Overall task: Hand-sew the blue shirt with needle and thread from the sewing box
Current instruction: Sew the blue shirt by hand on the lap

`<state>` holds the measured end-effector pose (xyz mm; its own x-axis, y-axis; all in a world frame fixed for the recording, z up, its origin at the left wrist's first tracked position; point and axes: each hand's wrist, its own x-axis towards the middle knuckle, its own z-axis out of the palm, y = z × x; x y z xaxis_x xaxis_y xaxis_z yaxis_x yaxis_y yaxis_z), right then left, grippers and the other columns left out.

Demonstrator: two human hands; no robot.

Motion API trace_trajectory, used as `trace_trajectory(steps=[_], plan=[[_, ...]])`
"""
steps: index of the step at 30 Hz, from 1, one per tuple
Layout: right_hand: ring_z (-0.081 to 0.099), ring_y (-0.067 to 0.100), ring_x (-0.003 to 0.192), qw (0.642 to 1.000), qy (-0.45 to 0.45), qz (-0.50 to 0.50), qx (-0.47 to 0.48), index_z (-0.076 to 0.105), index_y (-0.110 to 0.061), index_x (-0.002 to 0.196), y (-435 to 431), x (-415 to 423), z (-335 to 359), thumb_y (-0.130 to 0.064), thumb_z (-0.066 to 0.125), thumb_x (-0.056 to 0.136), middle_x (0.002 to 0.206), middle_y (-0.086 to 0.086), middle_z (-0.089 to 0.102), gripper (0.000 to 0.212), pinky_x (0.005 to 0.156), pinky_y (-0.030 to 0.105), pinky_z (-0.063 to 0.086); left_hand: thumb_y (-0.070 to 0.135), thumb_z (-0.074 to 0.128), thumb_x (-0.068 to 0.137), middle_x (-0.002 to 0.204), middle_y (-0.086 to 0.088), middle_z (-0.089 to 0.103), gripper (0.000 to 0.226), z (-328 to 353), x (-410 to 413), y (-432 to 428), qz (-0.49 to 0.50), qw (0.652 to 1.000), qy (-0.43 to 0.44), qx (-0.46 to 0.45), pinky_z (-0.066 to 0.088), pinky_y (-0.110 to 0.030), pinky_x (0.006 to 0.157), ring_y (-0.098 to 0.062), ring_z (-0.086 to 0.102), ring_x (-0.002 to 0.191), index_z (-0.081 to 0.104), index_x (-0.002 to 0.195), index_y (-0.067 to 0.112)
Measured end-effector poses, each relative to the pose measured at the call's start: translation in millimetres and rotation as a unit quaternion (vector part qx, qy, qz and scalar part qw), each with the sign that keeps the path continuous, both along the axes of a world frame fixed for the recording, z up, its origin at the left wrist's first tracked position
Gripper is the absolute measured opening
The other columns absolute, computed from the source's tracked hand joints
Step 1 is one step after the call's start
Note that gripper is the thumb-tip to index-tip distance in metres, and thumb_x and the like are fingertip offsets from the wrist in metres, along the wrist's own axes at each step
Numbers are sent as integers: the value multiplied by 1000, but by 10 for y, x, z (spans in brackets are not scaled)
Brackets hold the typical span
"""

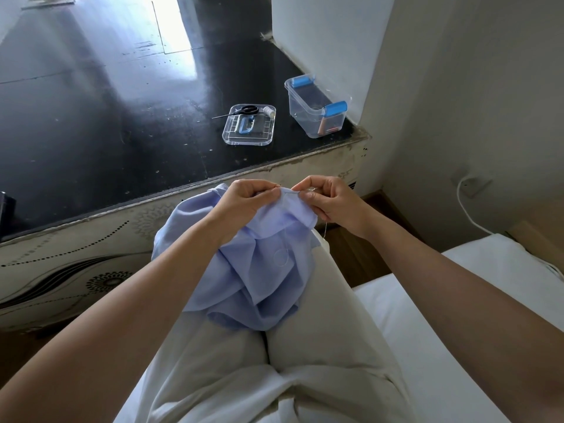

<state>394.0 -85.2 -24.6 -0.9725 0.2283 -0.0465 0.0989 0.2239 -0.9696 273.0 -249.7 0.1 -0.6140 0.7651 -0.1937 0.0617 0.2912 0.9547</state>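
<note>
The light blue shirt point(256, 270) lies bunched over my lap. My left hand point(244, 203) pinches a raised fold of it near the top edge. My right hand point(329, 203) pinches a thin needle point(293, 193) that lies at the same fold, and a pale thread point(326, 228) hangs below that hand. On the dark table beyond stands the clear sewing box point(314, 108) with blue latches, open. Its clear lid point(248, 126) lies to its left, carrying black scissors point(244, 110) and a white thread spool point(268, 110).
The dark table point(106, 117) has a patterned white front edge just beyond my knees. A white wall point(457, 87) and a socket with a white cable point(467, 206) are on the right. I sit on a white bed point(442, 300).
</note>
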Motion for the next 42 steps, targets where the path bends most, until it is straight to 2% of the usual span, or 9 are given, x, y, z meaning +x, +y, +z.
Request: trace_trajectory(steps=[5,11,16,20,28,32,35,38,42], plan=[[62,13,75,1000,-7,2,-23,61,-15,107,-34,17,23,-19,49,100,91,5,64,14,63,19,53,16,59,95,79,2,70,14,-40,7,14,6,999,-33,4,54,-20,60,-6,65,68,70,87,21],[55,4,51,998,-8,-1,-65,52,1,115,-77,32,60,-15,47,101,63,-16,61,22,48,11,42,15,60,93,80,-3,72,12,-62,-39,26,-1,994,-109,19,55,-23,65,-16,64,74,72,92,14],[47,6,46,998,-14,9,-54,51,-5,105,-107,26,65,-19,50,100,58,-9,56,15,48,12,41,15,63,92,91,-12,70,13,-91,-37,24,-8,993,-120,3,54,-25,70,-21,63,81,72,98,10],[45,7,46,999,-16,-2,-51,50,-4,108,-95,2,52,-22,51,100,59,-6,54,20,47,13,41,16,62,93,82,-6,71,11,-78,-16,47,8,994,-111,13,53,-23,66,-17,63,75,73,91,13],[47,6,50,998,-20,-15,-62,47,-9,112,-118,-24,45,-19,44,103,63,-5,53,14,49,13,40,19,62,93,86,-9,69,11,-79,21,40,20,995,-96,17,51,-28,68,-19,61,76,71,91,13],[44,8,60,997,-26,0,-71,44,-17,118,-133,-51,32,-15,38,105,73,8,46,15,53,17,40,17,63,93,88,-12,69,12,-89,58,42,13,992,-122,15,50,-32,74,-21,61,79,72,93,9],[58,8,72,999,-20,-19,-45,43,-18,124,-118,-84,-30,-16,45,103,84,5,57,21,63,16,52,20,65,92,87,-12,69,11,-82,62,44,27,993,-112,5,51,-30,71,-21,61,78,73,90,12],[62,17,100,992,50,-88,80,50,-21,121,-69,-101,-127,-29,59,94,110,3,61,30,84,25,56,25,69,89,86,-9,70,9,-76,31,56,88,992,-86,-17,53,-35,74,-23,62,81,73,83,19],[62,17,92,968,133,-136,163,59,-38,96,-137,-140,-59,-61,59,85,101,-7,62,26,81,23,55,32,75,84,89,-11,72,15,-45,53,95,101,991,-77,-42,54,-33,71,-22,64,80,75,87,17]])
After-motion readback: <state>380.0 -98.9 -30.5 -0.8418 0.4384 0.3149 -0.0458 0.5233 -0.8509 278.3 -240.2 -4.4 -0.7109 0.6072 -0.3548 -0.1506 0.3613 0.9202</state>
